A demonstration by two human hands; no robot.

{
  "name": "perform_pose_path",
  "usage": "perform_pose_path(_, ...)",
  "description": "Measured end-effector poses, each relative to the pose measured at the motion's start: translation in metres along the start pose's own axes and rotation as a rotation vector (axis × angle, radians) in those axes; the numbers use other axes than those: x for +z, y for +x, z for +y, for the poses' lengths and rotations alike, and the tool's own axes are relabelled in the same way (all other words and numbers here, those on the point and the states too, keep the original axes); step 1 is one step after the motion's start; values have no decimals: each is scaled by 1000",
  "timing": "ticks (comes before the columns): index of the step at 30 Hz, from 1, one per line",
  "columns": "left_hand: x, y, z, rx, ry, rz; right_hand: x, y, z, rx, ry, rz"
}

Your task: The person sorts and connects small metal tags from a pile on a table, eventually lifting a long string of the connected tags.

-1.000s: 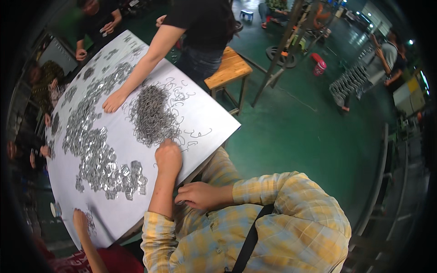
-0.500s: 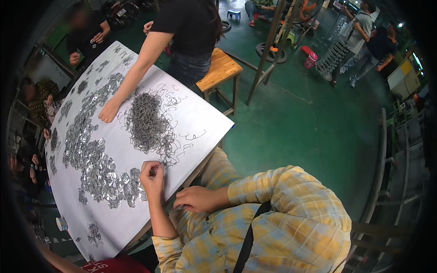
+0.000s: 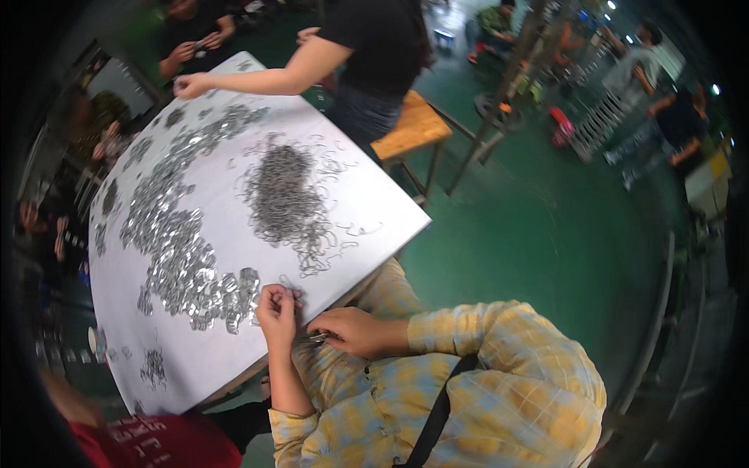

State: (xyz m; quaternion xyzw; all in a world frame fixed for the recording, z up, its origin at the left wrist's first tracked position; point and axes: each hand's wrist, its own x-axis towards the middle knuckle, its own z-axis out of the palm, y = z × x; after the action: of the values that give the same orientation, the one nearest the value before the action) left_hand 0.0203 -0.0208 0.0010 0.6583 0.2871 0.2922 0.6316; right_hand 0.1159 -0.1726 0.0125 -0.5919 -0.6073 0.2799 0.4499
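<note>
My left hand [image 3: 277,307] curls, blur hiding any grip, near the tangled grey wire hooks [image 3: 285,199] ahead on the white-topped table [image 3: 378,207]; my right hand [image 3: 353,331], beside it, closes around small silvery metal pieces [image 3: 318,338].

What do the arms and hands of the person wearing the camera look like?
The left sleeve and right sleeve are yellow and light-blue plaid. Both end on the forearm. The left hand and right hand wear no gloves.
</note>
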Motion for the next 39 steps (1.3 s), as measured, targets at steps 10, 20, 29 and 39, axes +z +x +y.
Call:
perform_pose_path(10,-8,-65,38,217,154,6,-3,10,0,133,94,73)
perform_pose_path(20,-3,-78,39,283,422,48,-4,17,-8,135,66,65)
perform_pose_path(29,0,-78,37,259,399,40,-3,17,-7,100,39,58)
perform_pose_path(39,6,-83,30,232,340,106,-5,17,-14,93,34,28)
